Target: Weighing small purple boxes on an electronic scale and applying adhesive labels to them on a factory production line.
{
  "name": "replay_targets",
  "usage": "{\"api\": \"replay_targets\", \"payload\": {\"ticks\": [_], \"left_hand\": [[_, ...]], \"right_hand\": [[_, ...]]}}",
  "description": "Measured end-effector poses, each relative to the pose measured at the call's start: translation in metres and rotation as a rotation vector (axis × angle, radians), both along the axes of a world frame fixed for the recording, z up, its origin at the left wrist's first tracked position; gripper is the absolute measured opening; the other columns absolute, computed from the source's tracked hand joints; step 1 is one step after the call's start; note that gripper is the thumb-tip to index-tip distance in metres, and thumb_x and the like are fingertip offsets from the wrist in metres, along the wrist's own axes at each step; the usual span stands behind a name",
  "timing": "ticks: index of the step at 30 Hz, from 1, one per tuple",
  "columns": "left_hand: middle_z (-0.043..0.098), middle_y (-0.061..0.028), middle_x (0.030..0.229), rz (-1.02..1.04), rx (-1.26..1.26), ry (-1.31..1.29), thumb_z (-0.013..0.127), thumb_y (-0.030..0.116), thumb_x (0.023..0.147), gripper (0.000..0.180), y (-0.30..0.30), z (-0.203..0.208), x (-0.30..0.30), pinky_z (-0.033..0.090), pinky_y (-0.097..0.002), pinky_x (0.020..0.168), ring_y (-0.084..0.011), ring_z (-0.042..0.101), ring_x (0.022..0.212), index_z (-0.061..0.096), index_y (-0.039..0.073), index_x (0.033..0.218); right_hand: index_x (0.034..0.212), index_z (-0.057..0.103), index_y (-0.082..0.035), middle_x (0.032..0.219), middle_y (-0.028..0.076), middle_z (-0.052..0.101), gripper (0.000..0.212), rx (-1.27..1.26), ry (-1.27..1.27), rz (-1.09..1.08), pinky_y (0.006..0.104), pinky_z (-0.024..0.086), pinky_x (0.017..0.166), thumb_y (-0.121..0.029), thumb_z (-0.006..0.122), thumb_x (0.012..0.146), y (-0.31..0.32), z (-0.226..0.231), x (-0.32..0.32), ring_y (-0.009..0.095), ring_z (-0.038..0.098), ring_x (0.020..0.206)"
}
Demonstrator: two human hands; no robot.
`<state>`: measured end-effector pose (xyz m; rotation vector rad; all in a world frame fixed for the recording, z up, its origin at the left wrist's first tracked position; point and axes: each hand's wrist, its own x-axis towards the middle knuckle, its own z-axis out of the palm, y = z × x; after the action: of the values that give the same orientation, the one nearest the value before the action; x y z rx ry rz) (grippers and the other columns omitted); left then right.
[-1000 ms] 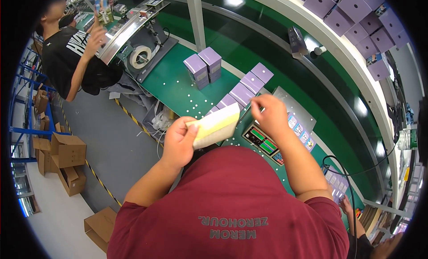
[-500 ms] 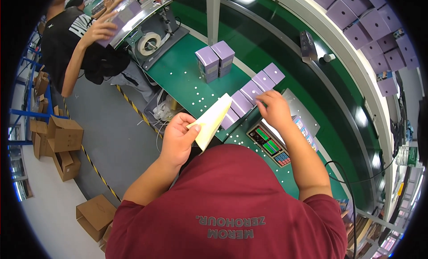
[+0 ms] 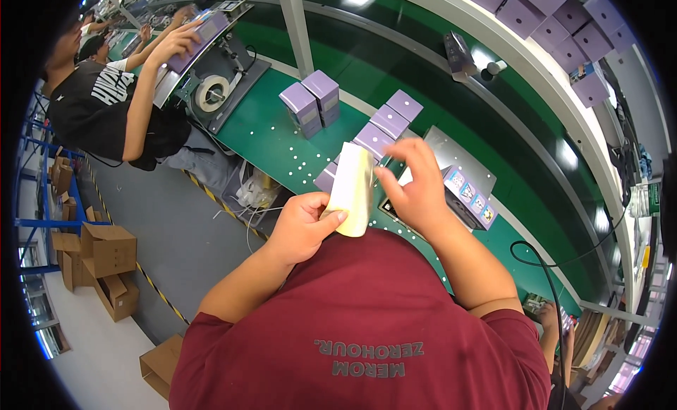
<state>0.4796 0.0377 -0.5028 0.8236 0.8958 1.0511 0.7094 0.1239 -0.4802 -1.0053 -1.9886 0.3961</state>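
Note:
My left hand (image 3: 302, 228) pinches the lower end of a bent pale-yellow sheet (image 3: 350, 191) between thumb and fingers, holding it up in front of my chest. Close to the sheet's right edge is my right hand (image 3: 422, 188), its thumb and forefinger curved and apart, slightly blurred; nothing shows between them. Behind the sheet runs a row of purple boxes (image 3: 389, 121), some bearing a small white dot on top; the sheet partly covers the nearer ones. Beyond my right wrist, a box with colourful pictures on its side (image 3: 471, 198) lies by the metal plate of a scale (image 3: 460, 158).
Two purple boxes (image 3: 321, 92) stand farther back on the green table (image 3: 247, 121), which is scattered with white dots. A co-worker (image 3: 106, 106) at far left handles a purple box beside a machine with a tape roll (image 3: 213, 92). A black cable (image 3: 536, 258) loops at right.
My right hand has come from the box row to the sheet's edge. My left hand has moved right and turned the sheet more upright. The view has shifted; another person's hands appear at lower right.

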Motion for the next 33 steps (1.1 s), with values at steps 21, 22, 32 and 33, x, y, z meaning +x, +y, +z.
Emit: {"api": "replay_targets", "payload": {"ticks": [21, 22, 32, 33], "left_hand": [[0.066, -0.0137, 0.073, 0.204, 0.593, 0.904, 0.076, 0.002, 0.085, 0.006, -0.012, 0.04, 0.015, 0.05, -0.0395, 0.061, -0.0304, 0.064, 0.066, 0.072, -0.002, 0.083], [0.067, -0.0138, 0.073, 0.212, 0.591, 0.896, 0.076, 0.003, 0.085, 0.006, -0.013, 0.039, 0.012, 0.05, -0.0397, 0.061, -0.0306, 0.065, 0.067, 0.072, -0.002, 0.083], [0.069, -0.0145, 0.078, 0.295, 0.554, 0.895, 0.075, 0.004, 0.086, 0.006, -0.026, 0.029, -0.008, 0.053, -0.041, 0.064, -0.0327, 0.068, 0.072, 0.073, -0.001, 0.085], [0.069, -0.0146, 0.078, 0.279, 0.561, 0.918, 0.074, 0.004, 0.086, 0.005, -0.026, 0.029, -0.01, 0.053, -0.041, 0.064, -0.0329, 0.068, 0.072, 0.073, -0.001, 0.086]], "right_hand": [[0.091, 0.075, -0.008, 0.085, 0.005, 0.068, 0.017, 0.181, -0.272, 0.261, 0.0496, 0.053, 0.104, -0.006, 0.084, 0.076, -0.044, 0.024, -0.022, 0.025, 0.066, 0.082], [0.091, 0.075, -0.008, 0.086, 0.005, 0.068, 0.017, 0.172, -0.249, 0.273, 0.0498, 0.053, 0.104, -0.006, 0.084, 0.076, -0.042, 0.022, -0.023, 0.025, 0.066, 0.081], [0.091, 0.075, -0.008, 0.085, 0.005, 0.068, 0.018, 0.135, -0.216, 0.368, 0.0523, 0.051, 0.108, -0.006, 0.084, 0.077, -0.041, 0.019, -0.05, 0.025, 0.066, 0.081], [0.091, 0.075, -0.008, 0.085, 0.005, 0.068, 0.018, 0.136, -0.216, 0.374, 0.0523, 0.051, 0.108, -0.006, 0.084, 0.077, -0.042, 0.018, -0.052, 0.025, 0.066, 0.081]]}}
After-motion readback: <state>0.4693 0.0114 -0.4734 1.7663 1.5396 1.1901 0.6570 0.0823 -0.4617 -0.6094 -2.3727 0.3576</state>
